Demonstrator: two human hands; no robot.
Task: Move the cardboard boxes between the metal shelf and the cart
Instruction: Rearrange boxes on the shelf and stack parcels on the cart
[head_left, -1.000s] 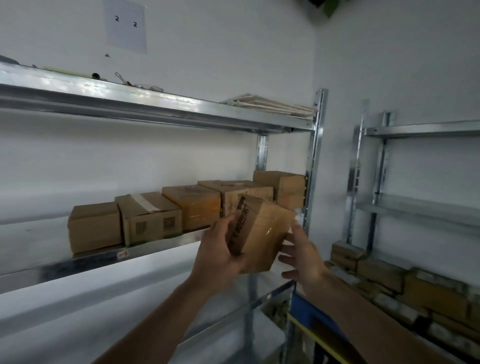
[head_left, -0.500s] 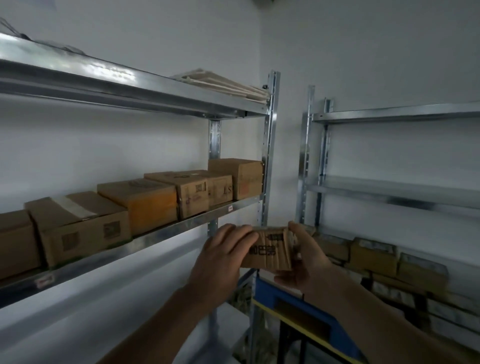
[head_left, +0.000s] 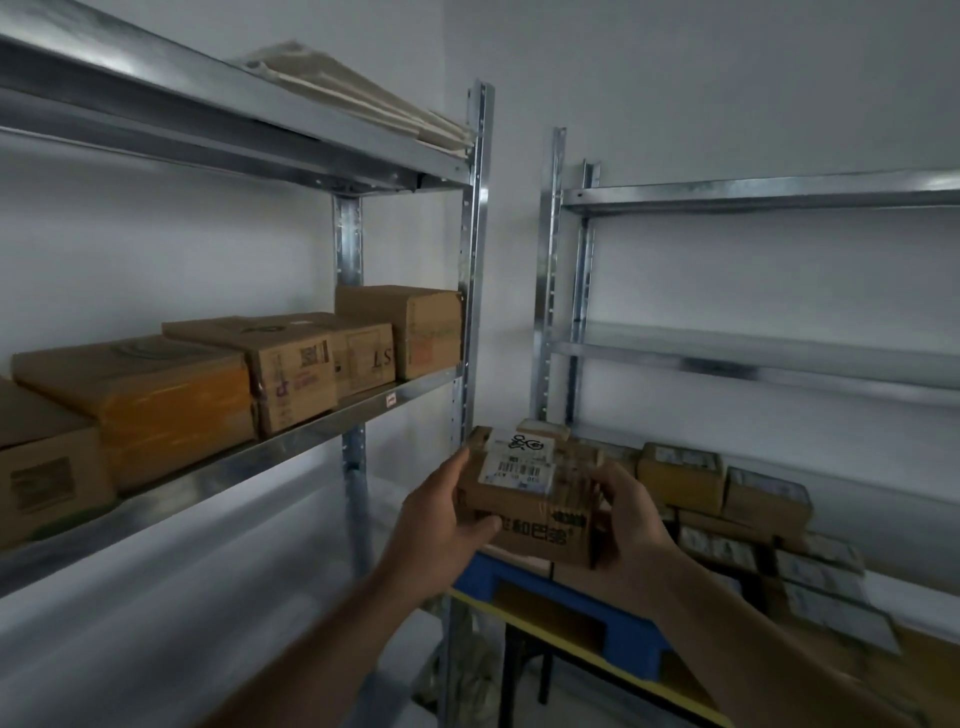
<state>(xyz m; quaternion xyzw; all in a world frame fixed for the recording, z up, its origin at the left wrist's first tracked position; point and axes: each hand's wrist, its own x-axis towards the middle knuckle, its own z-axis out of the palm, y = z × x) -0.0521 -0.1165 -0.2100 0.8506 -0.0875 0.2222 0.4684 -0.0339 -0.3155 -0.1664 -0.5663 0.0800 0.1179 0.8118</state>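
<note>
I hold a small cardboard box (head_left: 530, 499) with a white barcode label on top and black print on its front. My left hand (head_left: 441, 525) grips its left side and my right hand (head_left: 631, 530) its right side. The box is level, in front of and below the metal shelf (head_left: 311, 431), just right of the shelf's corner post. Several cardboard boxes (head_left: 291, 364) stand in a row on that shelf. Below the held box is the cart (head_left: 582, 629), blue with a yellow edge, bearing several labelled boxes (head_left: 727, 525).
A second metal shelf unit (head_left: 753, 358) stands against the right wall behind the cart, its middle board bare. Flat folded cardboard (head_left: 363, 98) lies on the top board of the left shelf. Upright posts (head_left: 475, 260) stand close to the held box.
Both hands carried the box away from the shelf row, rightward and down, over the cart. The box turned from tilted to level with its label up. My view swung right.
</note>
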